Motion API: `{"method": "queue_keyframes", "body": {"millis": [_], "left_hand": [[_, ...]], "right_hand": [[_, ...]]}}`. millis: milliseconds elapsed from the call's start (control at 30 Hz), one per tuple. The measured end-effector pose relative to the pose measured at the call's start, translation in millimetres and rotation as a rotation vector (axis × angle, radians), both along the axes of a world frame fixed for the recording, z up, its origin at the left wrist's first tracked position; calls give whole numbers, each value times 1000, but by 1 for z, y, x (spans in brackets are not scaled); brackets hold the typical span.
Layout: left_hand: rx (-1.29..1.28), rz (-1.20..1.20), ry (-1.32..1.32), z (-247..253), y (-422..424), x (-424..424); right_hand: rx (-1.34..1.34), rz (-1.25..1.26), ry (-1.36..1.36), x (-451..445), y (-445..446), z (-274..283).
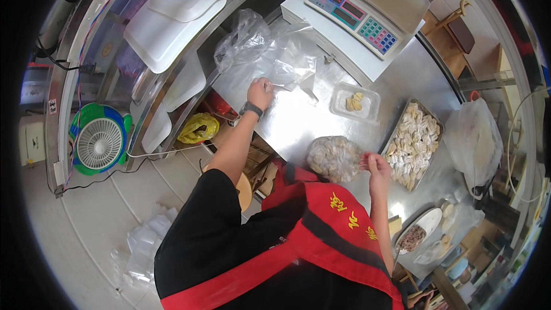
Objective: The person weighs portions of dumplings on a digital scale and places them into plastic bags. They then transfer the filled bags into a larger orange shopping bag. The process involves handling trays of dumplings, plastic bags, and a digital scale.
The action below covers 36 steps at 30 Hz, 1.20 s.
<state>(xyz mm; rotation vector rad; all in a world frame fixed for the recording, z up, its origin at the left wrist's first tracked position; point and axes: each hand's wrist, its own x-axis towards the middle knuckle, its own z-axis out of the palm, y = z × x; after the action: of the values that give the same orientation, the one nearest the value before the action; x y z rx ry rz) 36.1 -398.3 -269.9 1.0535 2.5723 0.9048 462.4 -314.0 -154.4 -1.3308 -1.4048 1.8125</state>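
Observation:
My left hand [261, 93], with a dark band on its wrist, pinches the edge of a clear plastic bag [290, 66] at the left of the steel counter [288, 125]. At the counter's near edge, the fingers of my right hand [374, 165] touch the side of a full clear bag of pale pieces [335, 158]; whether they grip it I cannot tell. Between and beyond my hands, a clear plastic tray [369, 104] holds a few yellowish pieces [354, 101]. Right of my right hand lies a metal tray [440, 127] full of floured, dumpling-like pieces [413, 142].
A digital scale [357, 17] stands on a white box [301, 6] at the back. An oval plate of minced filling [412, 239] lies at lower right. White trays [172, 21] are on the left shelving, above a yellow bag [199, 128]. A green and blue fan [100, 144] stands farther left.

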Motion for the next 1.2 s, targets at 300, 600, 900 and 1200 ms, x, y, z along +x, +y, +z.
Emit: {"method": "queue_keyframes", "body": {"millis": [300, 600, 900, 1200], "left_hand": [[411, -415, 85, 90, -15, 107], [273, -90, -121, 60, -71, 137], [-106, -175, 124, -4, -81, 62], [-62, -38, 92, 4, -92, 79]], "right_hand": [[-284, 317, -91, -160, 22, 2], [279, 299, -60, -200, 65, -18], [434, 185, -272, -163, 141, 2], [221, 182, -34, -163, 120, 29]]}}
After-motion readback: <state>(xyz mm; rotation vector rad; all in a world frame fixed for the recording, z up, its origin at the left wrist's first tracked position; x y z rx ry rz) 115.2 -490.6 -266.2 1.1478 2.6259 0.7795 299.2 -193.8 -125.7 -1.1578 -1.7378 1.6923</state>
